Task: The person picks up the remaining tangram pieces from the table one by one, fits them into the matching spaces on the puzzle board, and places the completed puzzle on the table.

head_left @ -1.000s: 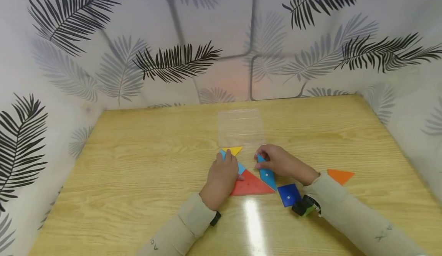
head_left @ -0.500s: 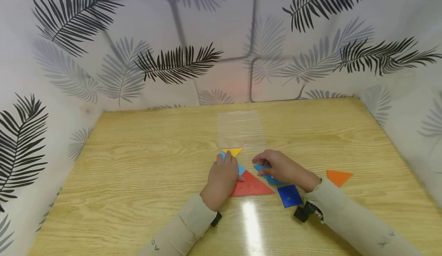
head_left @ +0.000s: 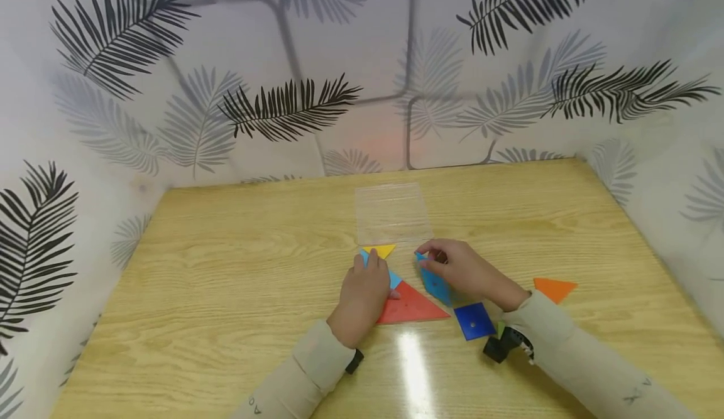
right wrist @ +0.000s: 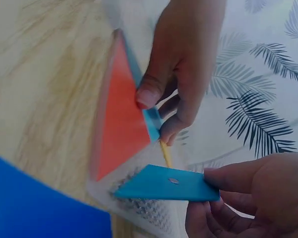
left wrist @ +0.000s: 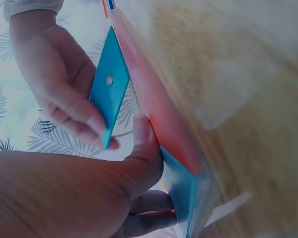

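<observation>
My right hand [head_left: 460, 268] pinches a blue parallelogram tangram piece [right wrist: 164, 183] by one end, thumb on one face and fingers on the other. The piece is tilted, with a small hole through it. Palm down, my left hand [head_left: 364, 287] rests on a red triangle [head_left: 415, 306] and a light blue piece [left wrist: 181, 183], its fingertips touching them. These two lie edge to edge, and the left hand hides part of both. Beyond its fingertips, a yellow triangle [head_left: 381, 250] lies flat. A clear plastic edge [right wrist: 97, 129] borders the red triangle in the right wrist view.
A dark blue square [head_left: 474, 321] lies near the right wrist, with a green piece [head_left: 500, 329] partly hidden beside it. Farther right is an orange triangle [head_left: 554, 289]. A clear plastic square [head_left: 393, 212] lies toward the back of the wooden table [head_left: 243, 268].
My right hand has turned the blue parallelogram, tipping it low and then raising it at a new tilt beside the red triangle. The left hand has kept its place.
</observation>
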Available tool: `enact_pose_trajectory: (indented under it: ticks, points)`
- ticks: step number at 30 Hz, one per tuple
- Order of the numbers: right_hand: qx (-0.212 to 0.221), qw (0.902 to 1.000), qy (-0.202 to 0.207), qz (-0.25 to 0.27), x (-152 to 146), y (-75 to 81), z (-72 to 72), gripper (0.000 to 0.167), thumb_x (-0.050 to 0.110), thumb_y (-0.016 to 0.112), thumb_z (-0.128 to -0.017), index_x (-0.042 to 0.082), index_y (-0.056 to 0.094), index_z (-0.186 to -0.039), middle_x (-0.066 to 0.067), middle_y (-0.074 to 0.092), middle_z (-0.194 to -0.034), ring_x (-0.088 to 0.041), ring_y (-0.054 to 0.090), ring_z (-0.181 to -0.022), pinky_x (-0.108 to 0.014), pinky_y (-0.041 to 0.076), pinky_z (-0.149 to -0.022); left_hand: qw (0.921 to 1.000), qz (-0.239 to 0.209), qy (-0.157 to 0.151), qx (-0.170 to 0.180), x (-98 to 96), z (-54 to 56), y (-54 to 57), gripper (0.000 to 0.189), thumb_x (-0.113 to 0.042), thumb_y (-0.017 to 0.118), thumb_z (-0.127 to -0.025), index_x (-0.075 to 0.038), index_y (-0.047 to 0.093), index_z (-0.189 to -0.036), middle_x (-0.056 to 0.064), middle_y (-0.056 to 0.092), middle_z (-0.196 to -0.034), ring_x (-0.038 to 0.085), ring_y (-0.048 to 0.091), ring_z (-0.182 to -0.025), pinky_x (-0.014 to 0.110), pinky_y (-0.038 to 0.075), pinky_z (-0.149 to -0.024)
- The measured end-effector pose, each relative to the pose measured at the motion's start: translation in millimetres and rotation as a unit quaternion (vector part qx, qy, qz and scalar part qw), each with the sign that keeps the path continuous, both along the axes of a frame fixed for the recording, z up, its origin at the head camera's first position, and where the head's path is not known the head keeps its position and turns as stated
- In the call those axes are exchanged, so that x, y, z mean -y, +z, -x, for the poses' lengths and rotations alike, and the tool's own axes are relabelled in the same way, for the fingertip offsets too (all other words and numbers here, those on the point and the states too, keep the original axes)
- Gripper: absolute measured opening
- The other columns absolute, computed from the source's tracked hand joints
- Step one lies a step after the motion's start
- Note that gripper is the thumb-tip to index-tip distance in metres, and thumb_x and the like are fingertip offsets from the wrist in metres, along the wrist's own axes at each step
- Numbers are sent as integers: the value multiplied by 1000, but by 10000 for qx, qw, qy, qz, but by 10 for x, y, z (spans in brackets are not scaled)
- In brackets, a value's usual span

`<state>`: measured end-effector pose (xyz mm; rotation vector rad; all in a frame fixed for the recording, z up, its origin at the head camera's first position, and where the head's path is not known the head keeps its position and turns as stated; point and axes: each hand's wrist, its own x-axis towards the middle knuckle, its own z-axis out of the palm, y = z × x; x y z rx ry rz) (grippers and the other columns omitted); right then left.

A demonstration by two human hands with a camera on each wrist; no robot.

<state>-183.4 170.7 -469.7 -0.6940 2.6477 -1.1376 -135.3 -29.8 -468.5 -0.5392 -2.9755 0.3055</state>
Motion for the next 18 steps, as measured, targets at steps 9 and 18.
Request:
enact_pose_trajectory:
  ticks: [9, 18]
  points:
    - [189, 9997, -182, -21, -44, 18, 53, 18, 12, 62, -90, 0, 62, -104, -3, 60, -86, -17, 55, -81, -31, 48, -72, 9997, -93, 73, 215, -15, 10, 4, 71, -60, 56, -79, -2, 59, -120, 10, 51, -130, 25, 49, -103, 24, 50, -72]
    - [433, 9990, -80, 37, -74, 33, 79, 18, 8, 62, -89, -1, 60, -104, -6, 59, -85, -19, 55, -78, -27, 49, -66, 9999, -98, 50, 48, 3, 18, -24, 70, -60, 57, -77, -2, 60, -117, 10, 53, -129, 25, 50, -100, 23, 50, -71]
